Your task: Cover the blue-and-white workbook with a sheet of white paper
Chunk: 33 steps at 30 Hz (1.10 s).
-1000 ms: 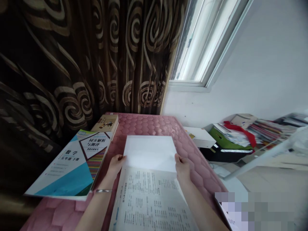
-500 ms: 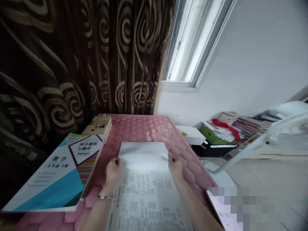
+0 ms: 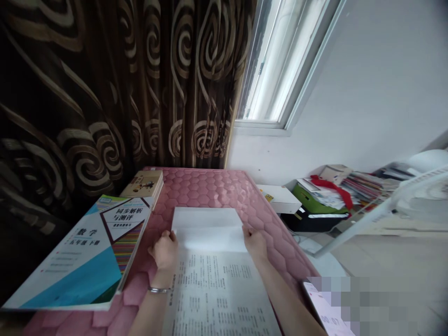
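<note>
Sheet folded flatter; hands flank it.

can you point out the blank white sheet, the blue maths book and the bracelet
blank white sheet (image 3: 207, 223): head view, middle of its bare upper half.
blue maths book (image 3: 82, 254): head view, centre of the front cover.
bracelet (image 3: 158, 290): head view, the metal band across the left wrist.
</note>
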Available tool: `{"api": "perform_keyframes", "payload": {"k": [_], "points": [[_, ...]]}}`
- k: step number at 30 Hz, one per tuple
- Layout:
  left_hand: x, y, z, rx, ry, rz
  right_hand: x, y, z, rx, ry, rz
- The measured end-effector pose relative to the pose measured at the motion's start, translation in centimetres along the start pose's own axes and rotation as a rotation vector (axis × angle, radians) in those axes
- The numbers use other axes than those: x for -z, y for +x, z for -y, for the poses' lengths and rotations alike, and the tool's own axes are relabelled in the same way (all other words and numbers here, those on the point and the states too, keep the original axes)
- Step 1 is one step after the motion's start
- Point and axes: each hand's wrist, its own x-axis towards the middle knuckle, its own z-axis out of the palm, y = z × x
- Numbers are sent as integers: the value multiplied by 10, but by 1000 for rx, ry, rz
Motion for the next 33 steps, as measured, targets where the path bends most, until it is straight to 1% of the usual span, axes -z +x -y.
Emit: {"api": "perform_keyframes", "payload": {"k": [4, 8, 13, 16, 20, 25, 28, 30, 32, 33], "points": [[0, 2, 1, 27, -44, 31, -7, -4, 6, -32, -207, 32], [3, 0, 1, 39, -93, 28, -7, -6, 11, -60, -261, 47], [5, -1, 7, 44, -172, 44, -4, -5, 15, -63, -277, 93], [0, 2, 10, 30, -139, 50, -4, -2, 16, -70, -281, 105], [-6, 6, 8, 36, -73, 38, -6, -3, 19, -97, -300, 98], [-6, 8, 4, 19, -3, 13, -5, -11, 26, -116, -305, 68], [-6, 10, 4, 30, 25, 7, -2, -15, 29, -148, -275, 38], [-7, 12, 5, 28, 43, 0, -1, -16, 30, -155, -248, 40], [-7, 12, 5, 9, 86, -25, 0, -15, 28, -137, -228, 50], [-8, 11, 4, -11, 118, -57, 0, -15, 27, -125, -221, 50]]}}
